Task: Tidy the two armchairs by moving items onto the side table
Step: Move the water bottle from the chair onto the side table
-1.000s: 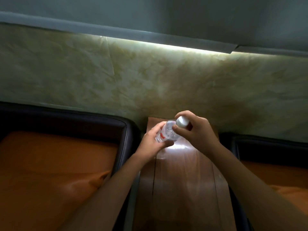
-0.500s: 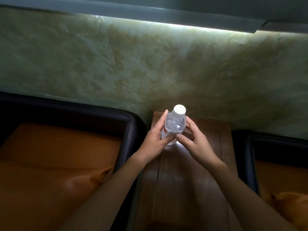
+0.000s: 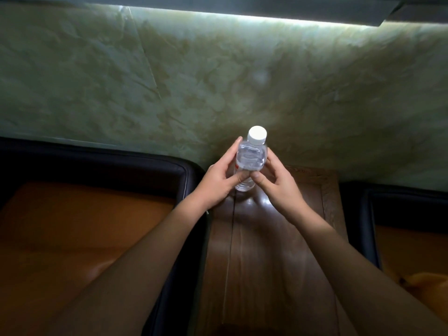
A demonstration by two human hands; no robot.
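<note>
A clear plastic water bottle (image 3: 251,157) with a white cap stands upright at the far end of the dark wooden side table (image 3: 271,251), near the wall. My left hand (image 3: 219,179) holds its left side, fingers along the body and thumb across the front. My right hand (image 3: 278,183) holds its right side the same way, the two thumbs almost meeting. The bottle's base is partly hidden behind my thumbs. The table runs between two armchairs.
The left armchair (image 3: 80,226) has an orange seat and a dark leather frame. The right armchair (image 3: 409,243) matches it, with an orange cushion (image 3: 426,282) at its near corner. A marbled green wall (image 3: 218,81) rises right behind the table.
The bottle went from tilted, with my right hand over its cap, to upright on the table. My right hand dropped to the bottle's side. The view shifted slightly.
</note>
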